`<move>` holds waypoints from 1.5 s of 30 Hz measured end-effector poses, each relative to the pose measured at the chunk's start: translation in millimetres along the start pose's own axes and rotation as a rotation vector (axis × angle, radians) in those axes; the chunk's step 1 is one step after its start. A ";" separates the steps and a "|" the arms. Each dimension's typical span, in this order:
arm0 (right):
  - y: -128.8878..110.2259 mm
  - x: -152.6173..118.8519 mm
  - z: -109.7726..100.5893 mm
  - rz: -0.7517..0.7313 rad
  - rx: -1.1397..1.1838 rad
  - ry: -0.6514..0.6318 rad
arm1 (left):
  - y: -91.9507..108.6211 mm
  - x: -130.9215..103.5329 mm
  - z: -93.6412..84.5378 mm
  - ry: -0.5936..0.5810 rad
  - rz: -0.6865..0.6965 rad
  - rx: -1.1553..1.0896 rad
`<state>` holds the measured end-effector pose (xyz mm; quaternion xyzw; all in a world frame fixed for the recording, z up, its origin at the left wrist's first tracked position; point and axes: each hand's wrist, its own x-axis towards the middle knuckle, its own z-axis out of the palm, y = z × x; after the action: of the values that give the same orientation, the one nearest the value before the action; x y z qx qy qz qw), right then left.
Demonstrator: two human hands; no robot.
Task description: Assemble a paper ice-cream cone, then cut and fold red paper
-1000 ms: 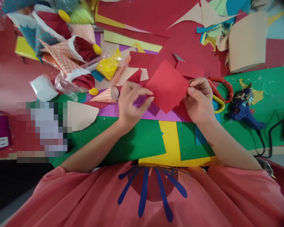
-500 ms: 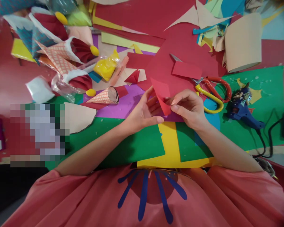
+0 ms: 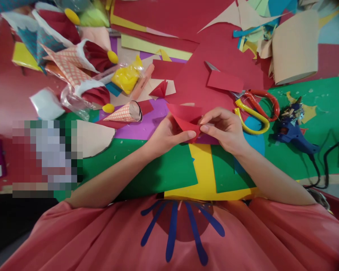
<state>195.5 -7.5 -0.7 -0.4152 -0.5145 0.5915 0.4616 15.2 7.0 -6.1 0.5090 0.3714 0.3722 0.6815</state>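
Between my hands is a folded piece of red paper (image 3: pixel 185 118). My left hand (image 3: pixel 169 131) holds it from the left, thumb on the near side and the fingers partly hidden behind it. My right hand (image 3: pixel 224 130) pinches its right corner between thumb and fingertips. Beyond them lies a small folded red paper fan (image 3: pixel 159 89) on a beige scrap. A red paper rectangle (image 3: pixel 225 81) rests across the blades of the scissors (image 3: pixel 255 109), whose red and yellow handles are just beyond my right hand. A checkered paper cone (image 3: pixel 125 113) lies to the left of my left hand.
A blue glue gun (image 3: pixel 295 135) with a black cable lies on green paper (image 3: pixel 327 113) at the right. A beige paper cup shape (image 3: pixel 295 47) stands at the back right. Decorated cones (image 3: pixel 70 67) and a yellow bag (image 3: pixel 127 77) crowd the left. Green sheets (image 3: pixel 147 169) lie nearest me.
The red paper has turned and tilted to the left. My left hand has closed its thumb onto it, while my right hand keeps its pinch. The view has shifted slightly.
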 end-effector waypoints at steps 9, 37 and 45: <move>1.8 7.3 -4.7 0.077 0.014 0.165 | -9.2 3.4 -11.9 0.080 0.008 -0.035; -5.6 2.7 0.8 0.182 -0.008 -0.057 | -4.5 -0.5 -8.2 0.226 0.025 0.158; -3.9 2.7 1.0 0.188 -0.015 -0.062 | -3.0 -1.4 -8.1 0.202 -0.001 0.151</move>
<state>194.4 -4.9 3.2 -0.4467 -0.4916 0.6408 0.3849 7.9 8.5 -10.4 0.5187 0.4653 0.3924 0.6004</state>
